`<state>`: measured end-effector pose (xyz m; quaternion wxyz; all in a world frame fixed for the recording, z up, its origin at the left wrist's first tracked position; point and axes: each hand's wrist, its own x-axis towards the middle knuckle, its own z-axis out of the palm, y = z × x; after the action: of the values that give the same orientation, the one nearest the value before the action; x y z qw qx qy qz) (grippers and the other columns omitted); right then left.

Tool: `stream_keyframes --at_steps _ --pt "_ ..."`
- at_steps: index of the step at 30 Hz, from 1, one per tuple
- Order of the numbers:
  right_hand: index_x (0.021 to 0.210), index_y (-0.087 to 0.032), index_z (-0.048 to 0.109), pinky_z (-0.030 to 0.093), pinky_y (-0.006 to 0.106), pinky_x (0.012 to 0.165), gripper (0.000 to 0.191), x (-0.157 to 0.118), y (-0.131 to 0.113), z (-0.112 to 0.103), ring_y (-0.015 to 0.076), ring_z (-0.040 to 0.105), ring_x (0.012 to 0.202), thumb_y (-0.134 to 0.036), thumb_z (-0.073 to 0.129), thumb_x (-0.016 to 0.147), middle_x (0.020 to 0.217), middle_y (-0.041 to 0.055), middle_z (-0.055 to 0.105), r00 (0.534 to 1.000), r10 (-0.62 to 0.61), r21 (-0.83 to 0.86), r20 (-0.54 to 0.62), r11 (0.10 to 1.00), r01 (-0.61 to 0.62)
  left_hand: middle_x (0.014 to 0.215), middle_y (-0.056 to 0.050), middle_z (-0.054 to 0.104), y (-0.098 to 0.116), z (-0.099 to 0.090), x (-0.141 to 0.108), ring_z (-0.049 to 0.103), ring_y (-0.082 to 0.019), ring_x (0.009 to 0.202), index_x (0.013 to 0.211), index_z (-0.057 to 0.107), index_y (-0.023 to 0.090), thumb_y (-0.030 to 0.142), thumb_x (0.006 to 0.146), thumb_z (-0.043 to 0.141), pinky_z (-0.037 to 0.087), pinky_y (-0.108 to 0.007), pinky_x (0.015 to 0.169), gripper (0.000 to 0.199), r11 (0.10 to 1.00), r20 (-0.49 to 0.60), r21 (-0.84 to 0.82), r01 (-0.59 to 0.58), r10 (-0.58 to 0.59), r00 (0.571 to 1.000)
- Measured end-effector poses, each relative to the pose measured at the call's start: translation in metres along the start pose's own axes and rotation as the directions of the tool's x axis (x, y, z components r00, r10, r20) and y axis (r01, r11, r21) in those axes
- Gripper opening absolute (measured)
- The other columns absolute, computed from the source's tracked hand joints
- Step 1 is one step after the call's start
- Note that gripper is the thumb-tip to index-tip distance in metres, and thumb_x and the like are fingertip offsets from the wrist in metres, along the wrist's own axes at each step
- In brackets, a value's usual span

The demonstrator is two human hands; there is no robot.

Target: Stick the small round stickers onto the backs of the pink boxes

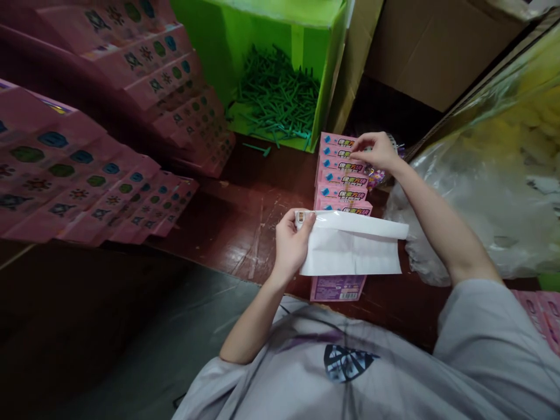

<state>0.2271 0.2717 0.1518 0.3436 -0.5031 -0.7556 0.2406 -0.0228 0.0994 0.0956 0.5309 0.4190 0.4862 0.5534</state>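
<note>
Holding the white sheet (354, 256) by its left end, the left grip (294, 240) is closed on it, thumb across the front near a small printed mark (300, 217). Sheet extends to the right of this grip, roughly level, with a strip folded or lapped along its upper edge; the lower part hangs free. Right grip (365, 153) is beyond the sheet, up and to the right of the left grip, fingers curled and tips near one another; cannot tell whether they are fully closed or hold anything. Directly under it and to its left: a row of pink boxes (343, 178) on the counter (236, 216), running back toward the sheet. A purple printed panel (336, 288) shows just below the sheet's lower edge. Ahead and left of the right grip: a green bin (326, 87) with many green plastic pieces (280, 96); one loose piece (262, 150) lies outside it. Clear plastic bag (494, 216) to the right, partly behind the right forearm. Stacked pink cartons (87, 181) stand well left of the left grip.
</note>
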Motion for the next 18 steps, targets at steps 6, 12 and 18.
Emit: stream_keyframes --at_steps 6,12,18 --pt "0.071 -0.018 0.066 0.057 0.044 0.074 0.028 0.026 0.044 0.006 0.0221 0.064 0.071 -0.038 0.083 0.064 0.074 0.0073 0.068 0.988 0.096 -0.088 0.121 0.992 -0.086 0.073 0.0 0.064 0.005 -0.003 -0.001 0.055 -0.013 0.065 0.079 0.063 0.017 0.045 0.075 0.072 0.043 -0.023 0.061 0.029 1.0 -0.024 0.013 0.013 -0.013 1.0" --pt "0.114 -0.017 0.07 0.051 0.051 0.091 0.053 0.008 0.006 0.006 0.029 0.068 0.093 -0.036 0.084 0.067 0.104 0.0104 0.073 0.998 -0.012 -0.395 -0.056 0.919 -0.011 0.073 -0.001 0.065 0.006 0.002 0.002 0.055 -0.014 0.065 0.08 0.064 0.017 0.05 0.074 0.074 0.041 -0.023 0.059 0.035 0.999 -0.03 0.039 -0.022 0.023 0.999" --pt "0.09 -0.019 0.078 0.053 0.03 0.072 0.02 -0.052 -0.086 0.028 0.0182 0.068 0.076 -0.033 0.076 0.076 0.084 0.0042 0.076 0.924 -0.154 0.012 0.349 0.987 0.16 0.067 0.0 0.059 0.001 0.014 0.005 0.048 -0.013 0.06 0.077 0.064 0.017 0.058 0.089 0.056 0.035 -0.024 0.055 0.043 0.991 0.005 0.084 -0.102 0.102 0.995"
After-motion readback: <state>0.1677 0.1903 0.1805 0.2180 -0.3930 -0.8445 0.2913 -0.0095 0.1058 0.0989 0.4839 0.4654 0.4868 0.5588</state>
